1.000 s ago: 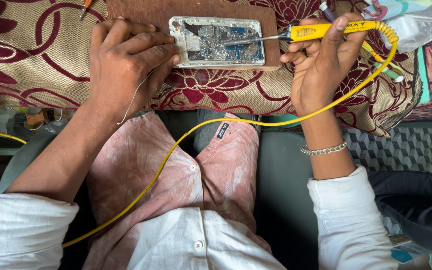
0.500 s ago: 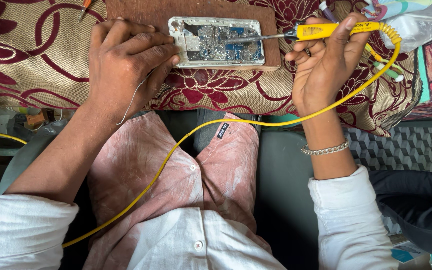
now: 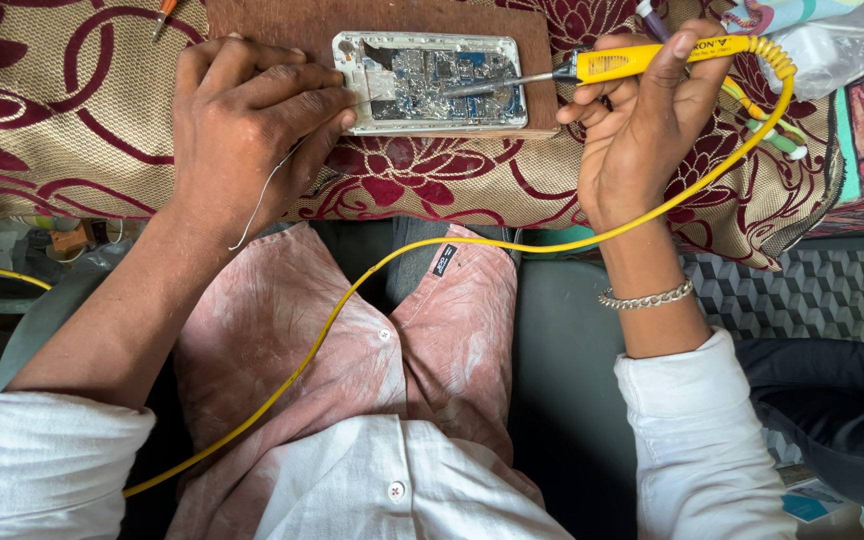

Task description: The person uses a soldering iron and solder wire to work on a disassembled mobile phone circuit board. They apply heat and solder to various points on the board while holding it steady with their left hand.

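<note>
Floral maroon-and-cream cloth [image 3: 72, 130] under a brown board [image 3: 282, 20], opened phone [image 3: 432, 82] lying long-axis left to right. Yellow soldering iron [image 3: 642, 58] gripped in closed right hand [image 3: 642, 130], tip pointing left onto phone's circuitry. Left hand [image 3: 247, 130] curled, pinching thin wire [image 3: 262, 195] at phone's left edge. Iron slightly higher than before.

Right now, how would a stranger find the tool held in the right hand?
Start at the brown wooden board on the flowered cloth, where an opened phone lies. The right hand holds a soldering iron over it. Only this tool has a yellow handle and a long yellow cord.
</note>
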